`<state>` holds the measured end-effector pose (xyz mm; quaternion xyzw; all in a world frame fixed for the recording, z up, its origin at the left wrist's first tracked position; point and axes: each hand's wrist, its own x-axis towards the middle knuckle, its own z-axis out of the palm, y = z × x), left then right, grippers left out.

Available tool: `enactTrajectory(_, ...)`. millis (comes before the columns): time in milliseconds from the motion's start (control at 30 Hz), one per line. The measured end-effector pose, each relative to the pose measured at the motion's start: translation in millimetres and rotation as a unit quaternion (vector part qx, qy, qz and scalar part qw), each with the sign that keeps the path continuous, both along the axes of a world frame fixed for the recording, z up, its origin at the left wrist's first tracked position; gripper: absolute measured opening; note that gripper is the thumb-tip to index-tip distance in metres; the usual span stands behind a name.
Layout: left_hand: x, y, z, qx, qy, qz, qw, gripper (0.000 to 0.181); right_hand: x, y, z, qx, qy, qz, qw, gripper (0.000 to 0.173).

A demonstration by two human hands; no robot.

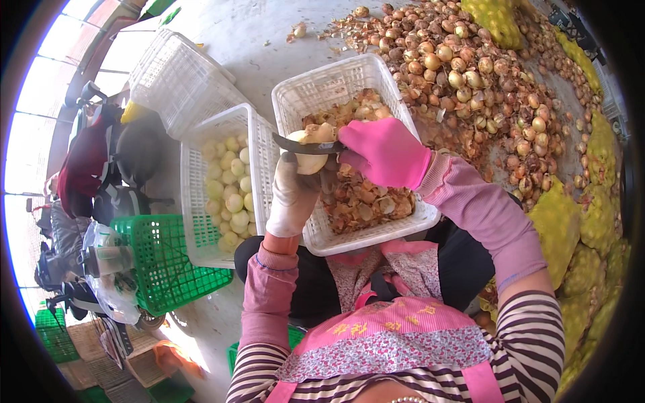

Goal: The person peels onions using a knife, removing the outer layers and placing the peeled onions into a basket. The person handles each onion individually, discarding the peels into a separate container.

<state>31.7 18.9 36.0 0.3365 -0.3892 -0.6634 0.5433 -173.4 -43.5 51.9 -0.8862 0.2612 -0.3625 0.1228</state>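
Observation:
My left hand [293,194], in a white glove with dark-stained fingers, holds a pale onion [311,162] from below. In a pink glove, my right hand [385,151] grips a dark-bladed knife [310,146]. Its blade lies across the onion, pointing left. Part of the onion's surface is hidden by the blade and my fingers. Both hands are over a white plastic crate [347,247] that holds brown onion skins [370,201] and, at its far end, more skins and onion pieces. Left of it, another white crate [258,166] contains many peeled onions [234,201].
A large heap of unpeeled onions [468,80] spreads over the floor at right, with yellow mesh sacks [554,226] beyond. Stacked white crates [171,75] stand at the upper left. A green crate [166,262] and a parked scooter [90,166] are at left.

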Motion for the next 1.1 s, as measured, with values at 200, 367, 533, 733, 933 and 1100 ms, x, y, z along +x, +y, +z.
enactTrajectory(200,3,5,2,0.043,-0.008,-0.078,0.996,0.086,-5,3,-4,-0.003,-0.002,0.010,1.000,0.023)
enactTrajectory(367,12,5,16,-0.014,0.017,-0.065,0.998,0.095,-37,-44,-31,0.118,0.150,-0.159,0.969,0.023)
enactTrajectory(533,-1,-6,6,-0.031,0.090,0.014,0.995,0.090,-16,-19,-9,0.382,-0.090,-0.103,0.914,0.030)
enactTrajectory(733,-14,-9,-9,-0.041,0.064,0.068,0.995,0.089,21,1,22,0.407,-0.109,-0.033,0.906,0.045)
enactTrajectory(933,-27,-8,1,-0.157,-0.188,0.249,0.937,0.075,18,-8,9,0.401,-0.136,0.008,0.906,0.043)
enactTrajectory(1100,-30,-5,-8,-0.207,-0.230,0.268,0.912,0.054,26,3,15,0.350,-0.123,-0.040,0.928,0.044)
